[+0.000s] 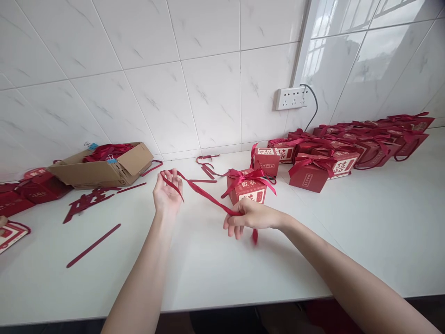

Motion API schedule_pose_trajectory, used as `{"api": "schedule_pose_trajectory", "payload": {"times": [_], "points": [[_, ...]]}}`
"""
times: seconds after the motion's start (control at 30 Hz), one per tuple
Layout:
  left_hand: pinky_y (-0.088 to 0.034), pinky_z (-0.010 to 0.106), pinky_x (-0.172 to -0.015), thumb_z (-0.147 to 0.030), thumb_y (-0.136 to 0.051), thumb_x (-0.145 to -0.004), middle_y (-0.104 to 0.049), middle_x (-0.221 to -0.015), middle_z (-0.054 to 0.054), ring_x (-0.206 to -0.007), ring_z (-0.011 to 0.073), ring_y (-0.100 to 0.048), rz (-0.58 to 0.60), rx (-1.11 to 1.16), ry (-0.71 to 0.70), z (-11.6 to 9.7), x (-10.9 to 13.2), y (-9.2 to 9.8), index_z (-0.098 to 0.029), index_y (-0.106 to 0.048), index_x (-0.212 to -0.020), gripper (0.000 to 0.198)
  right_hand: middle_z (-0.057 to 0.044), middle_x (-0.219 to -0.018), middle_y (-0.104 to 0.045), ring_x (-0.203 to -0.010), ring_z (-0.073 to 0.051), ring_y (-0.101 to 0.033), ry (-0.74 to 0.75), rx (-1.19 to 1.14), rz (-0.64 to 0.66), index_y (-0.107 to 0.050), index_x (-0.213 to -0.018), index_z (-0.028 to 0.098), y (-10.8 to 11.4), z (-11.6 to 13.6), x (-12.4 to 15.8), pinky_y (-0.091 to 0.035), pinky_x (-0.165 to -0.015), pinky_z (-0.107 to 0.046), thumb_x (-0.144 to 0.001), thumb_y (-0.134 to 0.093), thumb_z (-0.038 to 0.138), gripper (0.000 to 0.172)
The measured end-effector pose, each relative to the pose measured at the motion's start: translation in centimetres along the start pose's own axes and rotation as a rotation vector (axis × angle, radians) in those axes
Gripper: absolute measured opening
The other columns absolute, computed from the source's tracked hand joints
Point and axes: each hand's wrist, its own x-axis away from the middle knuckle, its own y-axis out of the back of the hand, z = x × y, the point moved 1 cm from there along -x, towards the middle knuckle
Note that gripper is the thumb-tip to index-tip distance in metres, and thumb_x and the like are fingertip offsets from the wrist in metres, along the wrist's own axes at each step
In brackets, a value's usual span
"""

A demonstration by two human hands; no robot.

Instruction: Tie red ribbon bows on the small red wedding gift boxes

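Observation:
A long red ribbon [208, 196] stretches between my two hands above the white table. My left hand [168, 191] is palm up, its fingers curled with the ribbon looped over them and one end hanging down. At the other side my right hand [251, 215] pinches the ribbon between thumb and fingers, and a short blurred tail dangles below it. Just behind the right hand stands a red gift box [245, 188] with a ribbon bow on top and printed characters on its front; the hand covers its lower front part.
Several bow-tied red boxes [309, 174] are grouped at the right along the tiled wall, under a power strip [292, 98]. An open cardboard box [100, 172] with red ribbons stands at the left. Red strips [93, 246] lie on the table [194, 278]; more red boxes [43, 188] sit far left.

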Motion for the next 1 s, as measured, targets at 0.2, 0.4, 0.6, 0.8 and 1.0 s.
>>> {"api": "schedule_pose_trajectory", "payload": {"times": [0.2,0.4,0.6,0.8,1.0], "points": [[-0.050,0.028,-0.075,-0.037,-0.065,-0.070,-0.062,-0.093,0.005,-0.103,0.0203,-0.060,-0.040,-0.275,-0.078,0.6,-1.7,0.6,-0.020,-0.054,-0.072,0.020,-0.001,-0.070,-0.068,-0.060,-0.010,-0.065,-0.209,0.087,0.281,-0.067,-0.070,0.017,-1.6,-0.7,-0.1,-0.054,-0.059,-0.021,-0.075,-0.061,0.029,0.014],[-0.045,0.020,-0.062,-0.026,-0.069,-0.060,-0.058,-0.076,-0.001,-0.077,0.0117,-0.058,0.147,-0.427,-0.246,-1.2,-4.5,-6.5,-0.016,-0.055,-0.060,0.017,0.003,-0.064,-0.060,-0.044,-0.009,-0.059,-0.220,0.166,0.142,-0.057,-0.065,0.017,-2.6,-2.1,-1.5,-0.049,-0.041,-0.020,-0.075,-0.055,0.025,0.013],[-0.049,0.024,-0.073,-0.026,-0.053,-0.072,-0.063,-0.091,0.002,-0.084,0.0115,-0.059,0.271,-0.626,-0.485,-2.2,-6.6,-11.4,-0.016,-0.053,-0.063,0.014,0.004,-0.067,-0.061,-0.045,-0.008,-0.060,-0.191,0.197,0.153,-0.054,-0.073,0.017,-2.5,-2.6,-1.7,-0.050,-0.044,-0.020,-0.079,-0.053,0.029,0.014],[-0.050,0.033,-0.068,-0.027,-0.067,-0.057,-0.062,-0.060,0.004,-0.072,0.0240,-0.063,0.213,-1.098,-0.193,3.9,-5.8,-3.9,-0.017,-0.056,-0.054,0.015,0.003,-0.066,-0.061,-0.041,-0.008,-0.059,-0.185,0.248,0.143,-0.053,-0.072,0.016,-2.6,-2.3,-1.7,-0.049,-0.045,-0.019,-0.081,-0.052,0.033,0.019],[-0.041,0.040,-0.099,-0.028,-0.055,-0.073,-0.058,-0.117,0.015,-0.117,0.0273,-0.052,0.070,-1.335,-0.252,6.6,-3.6,0.6,-0.014,-0.060,-0.106,0.036,0.003,-0.065,-0.061,-0.040,-0.008,-0.058,-0.187,0.256,0.137,-0.050,-0.071,0.017,-2.7,-2.2,-1.8,-0.049,-0.044,-0.020,-0.083,-0.051,0.039,0.025]]}}
